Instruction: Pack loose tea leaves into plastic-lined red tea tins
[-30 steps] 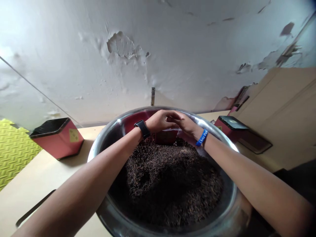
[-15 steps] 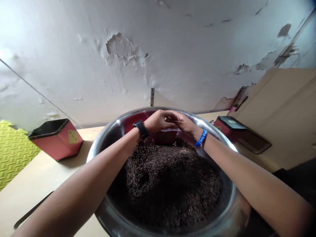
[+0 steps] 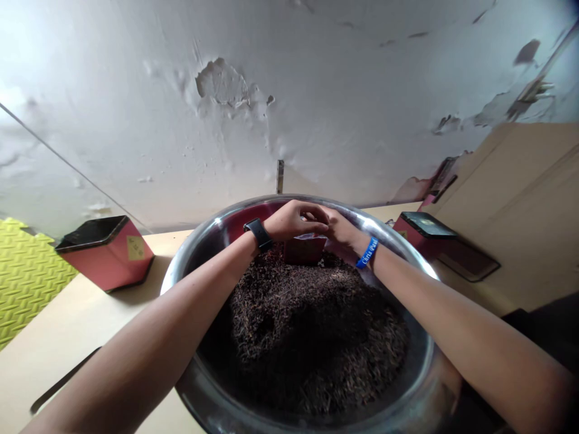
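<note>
- Change is slight: the bare left hand [image 3: 287, 222] and the bare right hand [image 3: 344, 232] stay together over the far side of the wide, round, shiny metal basin [image 3: 219, 223], their fingers only a little rearranged and the opening under the left fingers slightly wider than a second ago.
- That suggests fine finger work on one spot.
- Left fingers arch with the thumb beneath; right fingers curl close beside them. Whether either hand pinches anything, I cannot tell.
- Under the hands, inside the basin near its far wall, is the dark red, flat-sided box [image 3: 304, 253], its top largely hidden and its front shadowed. A pale, glossy, film-like edge [image 3: 314, 237] shows at its top.
- Before the box, the basin holds a dark brown heap of loose, dry, twig-like pieces [image 3: 280, 301].
- Left of the basin stands a flared, pinkish-red box with a black rim and yellow label [image 3: 108, 259].
</note>
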Motion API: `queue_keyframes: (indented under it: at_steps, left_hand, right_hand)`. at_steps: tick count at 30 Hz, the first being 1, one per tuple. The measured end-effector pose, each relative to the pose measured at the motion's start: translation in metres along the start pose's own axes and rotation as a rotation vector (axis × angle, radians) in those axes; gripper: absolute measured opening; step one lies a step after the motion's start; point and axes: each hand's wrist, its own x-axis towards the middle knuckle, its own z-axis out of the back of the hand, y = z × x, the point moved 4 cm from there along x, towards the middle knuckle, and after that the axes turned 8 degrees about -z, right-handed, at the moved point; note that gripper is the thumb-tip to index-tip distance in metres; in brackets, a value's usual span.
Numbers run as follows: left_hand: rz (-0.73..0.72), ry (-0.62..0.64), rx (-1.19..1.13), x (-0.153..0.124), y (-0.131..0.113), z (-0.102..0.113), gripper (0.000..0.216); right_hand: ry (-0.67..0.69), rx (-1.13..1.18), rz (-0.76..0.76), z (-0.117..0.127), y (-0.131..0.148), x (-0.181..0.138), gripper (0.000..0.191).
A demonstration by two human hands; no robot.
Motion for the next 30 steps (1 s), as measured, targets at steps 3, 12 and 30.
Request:
queue_keyframes:
  at_steps: [3, 12, 30]
  left_hand:
    - [0.012, -0.036, 0.01, -0.001, 0.002, 0.001, 0.025]
    - [0.073, -0.246, 0.09, -0.006, 0.019, 0.028, 0.02]
    - [0.705, -0.147, 0.466, -0.072, 0.129, 0.079, 0.021]
  right_hand:
    - [-0.015, -0.025, 0.009, -0.001, 0.0, 0.0, 0.028]
    - [0.095, -0.102, -0.188, -0.021, -0.008, -0.004, 0.048]
    - [0.712, -0.648, -0.332, -0.069, -0.082, -0.025, 0.103]
